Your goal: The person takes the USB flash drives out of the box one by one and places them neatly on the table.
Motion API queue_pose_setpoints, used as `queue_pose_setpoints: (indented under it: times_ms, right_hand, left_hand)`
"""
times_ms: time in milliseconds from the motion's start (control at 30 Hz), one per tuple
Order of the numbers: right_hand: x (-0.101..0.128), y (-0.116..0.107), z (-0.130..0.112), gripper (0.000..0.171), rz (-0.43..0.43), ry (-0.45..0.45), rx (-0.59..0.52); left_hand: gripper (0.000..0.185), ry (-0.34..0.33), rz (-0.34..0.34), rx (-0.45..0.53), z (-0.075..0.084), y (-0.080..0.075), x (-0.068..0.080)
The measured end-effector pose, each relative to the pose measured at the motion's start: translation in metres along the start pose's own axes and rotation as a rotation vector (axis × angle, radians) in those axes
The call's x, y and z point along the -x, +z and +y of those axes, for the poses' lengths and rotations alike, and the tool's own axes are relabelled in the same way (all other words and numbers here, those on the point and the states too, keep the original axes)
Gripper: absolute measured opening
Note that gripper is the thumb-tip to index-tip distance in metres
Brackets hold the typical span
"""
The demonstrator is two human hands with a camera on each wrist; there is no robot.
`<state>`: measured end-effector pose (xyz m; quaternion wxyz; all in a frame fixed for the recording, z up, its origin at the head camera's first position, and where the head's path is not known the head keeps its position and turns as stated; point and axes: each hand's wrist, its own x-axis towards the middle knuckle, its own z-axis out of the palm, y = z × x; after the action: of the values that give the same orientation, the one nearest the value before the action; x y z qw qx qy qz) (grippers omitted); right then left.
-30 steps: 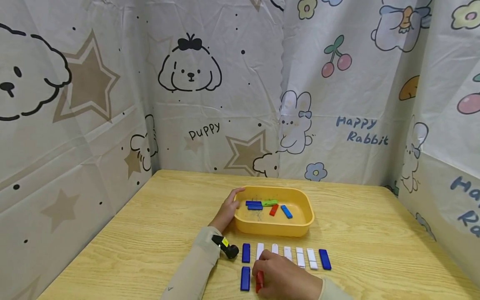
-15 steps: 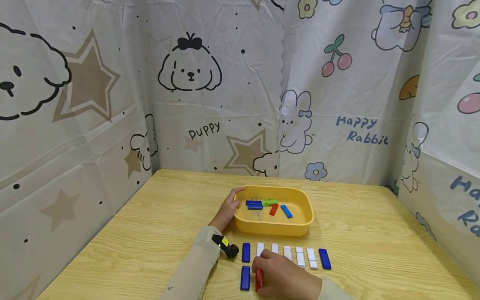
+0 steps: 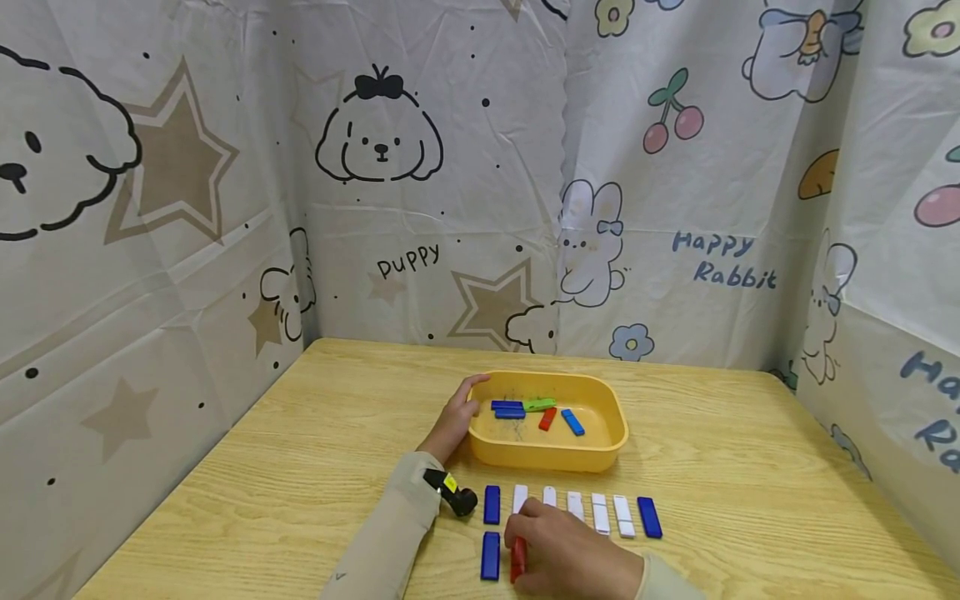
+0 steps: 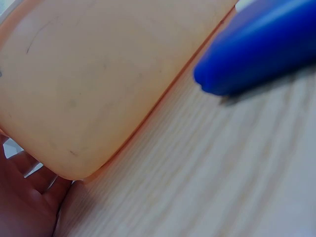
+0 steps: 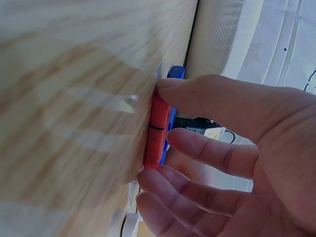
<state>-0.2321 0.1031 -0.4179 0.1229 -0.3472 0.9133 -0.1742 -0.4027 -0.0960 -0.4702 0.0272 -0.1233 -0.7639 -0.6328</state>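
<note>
Barely any change from a second ago: our right hand (image 3: pixel 570 554) still pinches the red stick (image 3: pixel 517 558) between its fingers (image 5: pixel 197 101) flat on the surface (image 3: pixel 300 467), just settling it beside 1 blue stick (image 3: pixel 491 556). Left hand (image 3: pixel 453 421) holds the yellow tray (image 3: pixel 611 408). Above the fingers: 2 blue, 5 white in a row; tray holds 3 blue, 1 red, 1 green

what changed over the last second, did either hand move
Barely anything. The right hand shifted slightly along the red piece it pinches on the table. The left hand holds the yellow tray rim as before; the laid-out pieces stayed put.
</note>
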Motion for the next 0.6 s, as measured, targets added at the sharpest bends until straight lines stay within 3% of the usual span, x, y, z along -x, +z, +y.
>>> queue_pose_setpoints:
  times_ms: [600]
  right_hand:
    - [0.002, -0.0016, -0.001, 0.028, 0.02, -0.02, -0.008]
  left_hand:
    - [0.057, 0.001, -0.008, 0.014, -0.0015, 0.0003, -0.0005]
